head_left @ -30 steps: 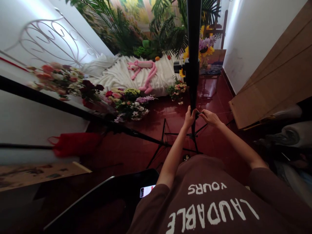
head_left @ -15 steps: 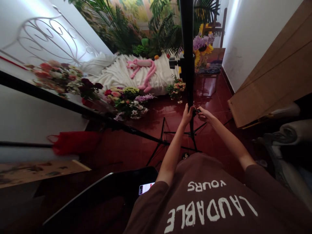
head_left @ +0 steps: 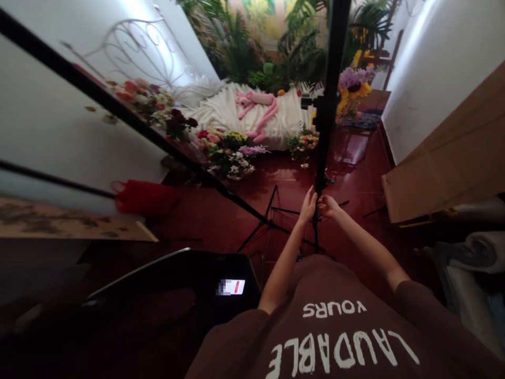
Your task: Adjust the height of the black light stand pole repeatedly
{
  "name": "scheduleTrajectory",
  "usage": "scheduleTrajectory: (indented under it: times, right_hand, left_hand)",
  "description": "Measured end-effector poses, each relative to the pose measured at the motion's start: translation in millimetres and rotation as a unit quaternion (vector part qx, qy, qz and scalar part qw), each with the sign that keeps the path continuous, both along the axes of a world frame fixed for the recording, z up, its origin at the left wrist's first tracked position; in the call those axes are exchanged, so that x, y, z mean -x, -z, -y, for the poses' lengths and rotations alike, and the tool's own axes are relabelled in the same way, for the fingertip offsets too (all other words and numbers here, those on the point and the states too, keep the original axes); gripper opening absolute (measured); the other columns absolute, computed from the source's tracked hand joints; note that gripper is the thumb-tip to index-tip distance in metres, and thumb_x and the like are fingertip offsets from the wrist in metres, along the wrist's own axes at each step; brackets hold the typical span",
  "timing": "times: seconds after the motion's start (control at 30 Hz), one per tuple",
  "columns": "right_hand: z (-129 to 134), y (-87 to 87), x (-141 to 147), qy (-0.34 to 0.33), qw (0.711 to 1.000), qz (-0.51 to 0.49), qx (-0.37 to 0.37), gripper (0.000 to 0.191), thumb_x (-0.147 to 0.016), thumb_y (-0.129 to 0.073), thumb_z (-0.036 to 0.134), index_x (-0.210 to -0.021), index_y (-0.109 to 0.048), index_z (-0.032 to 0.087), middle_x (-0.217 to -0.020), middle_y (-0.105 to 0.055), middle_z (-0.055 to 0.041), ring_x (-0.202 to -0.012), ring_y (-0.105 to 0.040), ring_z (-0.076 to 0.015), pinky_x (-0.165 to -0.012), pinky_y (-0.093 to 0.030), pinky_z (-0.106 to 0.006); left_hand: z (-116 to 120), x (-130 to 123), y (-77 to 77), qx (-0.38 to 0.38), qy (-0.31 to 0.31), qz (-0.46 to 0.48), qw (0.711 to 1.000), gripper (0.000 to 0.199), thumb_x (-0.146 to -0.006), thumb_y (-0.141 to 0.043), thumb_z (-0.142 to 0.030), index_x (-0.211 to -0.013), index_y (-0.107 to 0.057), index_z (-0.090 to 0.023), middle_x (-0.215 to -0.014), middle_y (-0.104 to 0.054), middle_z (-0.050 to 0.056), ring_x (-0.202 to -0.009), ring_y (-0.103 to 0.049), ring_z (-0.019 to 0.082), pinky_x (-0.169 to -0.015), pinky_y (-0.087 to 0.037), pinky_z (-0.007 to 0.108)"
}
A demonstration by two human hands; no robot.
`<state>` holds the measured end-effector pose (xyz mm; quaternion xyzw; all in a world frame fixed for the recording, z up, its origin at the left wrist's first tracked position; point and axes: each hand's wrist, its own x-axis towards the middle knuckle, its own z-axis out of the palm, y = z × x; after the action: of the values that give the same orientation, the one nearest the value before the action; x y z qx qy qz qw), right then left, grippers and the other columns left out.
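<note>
A tall black tripod stand [head_left: 328,105] rises in front of me, its legs spread on the floor. My left hand [head_left: 308,206] is closed against the left side of its pole, low down, with the fingers pointing up along it. On the opposite side, my right hand [head_left: 328,207] has its fingers curled in at the pole; whatever they pinch there is hidden. A small dark knob [head_left: 330,180] juts from the pole just above both hands.
Another black pole [head_left: 158,139] slants across the left. Bouquets [head_left: 232,152] stand before a white-draped bed [head_left: 221,108] bearing a pink plush toy [head_left: 258,113]. A wooden board [head_left: 445,152] leans at right. A lit phone [head_left: 232,287] lies on a dark surface at lower left.
Both hands have slid down the pole, and my right hand has left the knob, which now shows above it. The view has shifted, so the room's things appear farther right.
</note>
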<state>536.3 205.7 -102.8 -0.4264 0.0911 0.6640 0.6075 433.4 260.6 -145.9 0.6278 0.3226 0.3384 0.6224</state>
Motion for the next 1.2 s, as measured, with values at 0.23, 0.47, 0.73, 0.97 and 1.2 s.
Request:
scheduleTrajectory:
  times: [0.23,0.47,0.73,0.97,1.2]
  right_hand:
    - [-56.2,-9.1,51.4,-0.078,0.996,-0.013,0.033,0.016,-0.083,-0.044,0.011,-0.072,-0.039,0.021,-0.052,-0.047,0.005,-0.039,-0.032,-0.0056,-0.037,-0.03,-0.012]
    - [-123.5,-20.6,154.0,-0.208,0.976,-0.059,-0.006,0.021,-0.095,-0.039,0.019,-0.075,-0.043,0.021,-0.056,-0.05,0.0031,-0.041,-0.037,-0.0071,-0.039,-0.032,-0.013]
    - [-201.0,0.7,249.3,-0.217,0.974,-0.058,-0.038,0.036,-0.104,-0.036,0.043,-0.076,-0.043,0.021,-0.055,-0.051,0.0037,-0.04,-0.035,-0.0071,-0.035,-0.029,-0.013]
    - [-232.2,24.4,271.7,-0.18,0.974,-0.107,-0.082,0.049,-0.1,-0.047,0.04,-0.065,-0.018,0.024,-0.044,-0.024,0.011,-0.035,-0.02,-0.0048,-0.032,-0.016,-0.014]
    - [-243.2,33.0,287.5,-0.133,0.975,0.105,-0.141,0.043,-0.089,-0.055,0.021,-0.063,-0.021,0.023,-0.046,-0.021,0.0116,-0.04,-0.014,-0.0055,-0.037,-0.016,-0.017]
  left_hand:
    - [-88.5,165.7,12.8,0.056,-0.402,-0.108,0.907,0.054,-0.103,-0.034,-0.053,-0.139,-0.039,-0.012,-0.151,-0.043,0.024,-0.145,-0.044,0.024,-0.121,-0.035,0.041]
    - [-183.2,264.2,-28.5,-0.036,-0.417,-0.022,0.908,0.046,-0.097,-0.054,-0.052,-0.126,-0.047,-0.018,-0.141,-0.053,0.017,-0.134,-0.054,0.018,-0.117,-0.041,0.034]
    - [-224.4,282.5,-16.4,-0.081,-0.279,-0.076,0.954,0.057,-0.085,-0.058,-0.07,-0.109,-0.059,-0.018,-0.115,-0.067,0.012,-0.115,-0.062,0.02,-0.107,-0.046,0.036]
    - [-253.9,282.9,-5.4,-0.133,-0.184,-0.091,0.969,0.049,-0.084,-0.065,-0.061,-0.107,-0.067,-0.018,-0.114,-0.071,0.014,-0.115,-0.065,0.024,-0.104,-0.048,0.039]
    - [-267.6,292.0,0.5,-0.154,-0.145,-0.114,0.971,0.038,-0.084,-0.07,-0.053,-0.099,-0.073,-0.019,-0.106,-0.076,0.014,-0.1,-0.072,0.025,-0.091,-0.055,0.038]
